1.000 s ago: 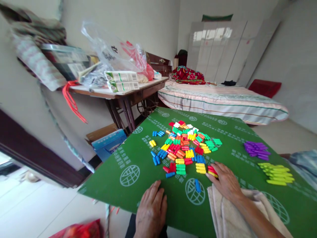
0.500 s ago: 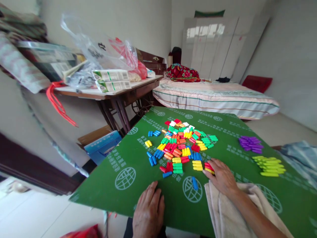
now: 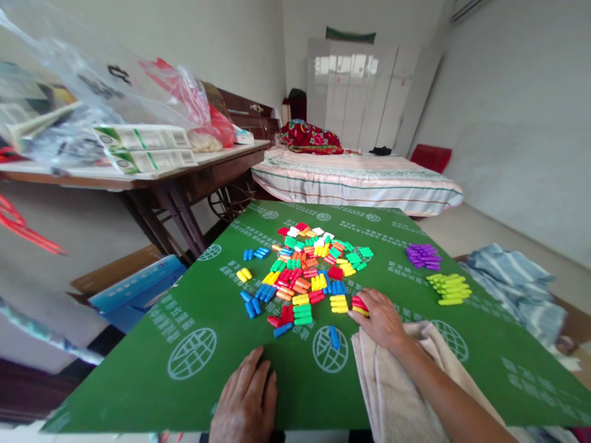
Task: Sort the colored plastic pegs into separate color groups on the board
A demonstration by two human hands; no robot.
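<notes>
My left hand point(image 3: 245, 397) lies palm down at the near edge of the green board point(image 3: 194, 403), fingers stretched out and holding nothing. My right hand point(image 3: 381, 320) is further forward on the right, thumb and fingers around a small group of red and yellow plastic pegs point(image 3: 360, 306). Its forearm crosses a folded beige cloth point(image 3: 381, 384). Left of those pegs lies a row of yellow pegs point(image 3: 338, 304). Blue pegs point(image 3: 334, 337) lie apart on a printed globe between my hands. Many red, green, orange, blue and white pegs form a cluster beyond, with a green stack point(image 3: 303, 314) at its near side.
Purple pegs point(image 3: 423, 256) and lime pegs point(image 3: 449, 289) lie in separate piles at the right. A side table point(image 3: 217, 161) with plastic bags and boxes stands at the left, above a blue box point(image 3: 133, 292). Behind the board is a bed point(image 3: 360, 179).
The view has turned to the right, so everything sits further left in the picture. Both hands and the pegs look unchanged in place on the board.
</notes>
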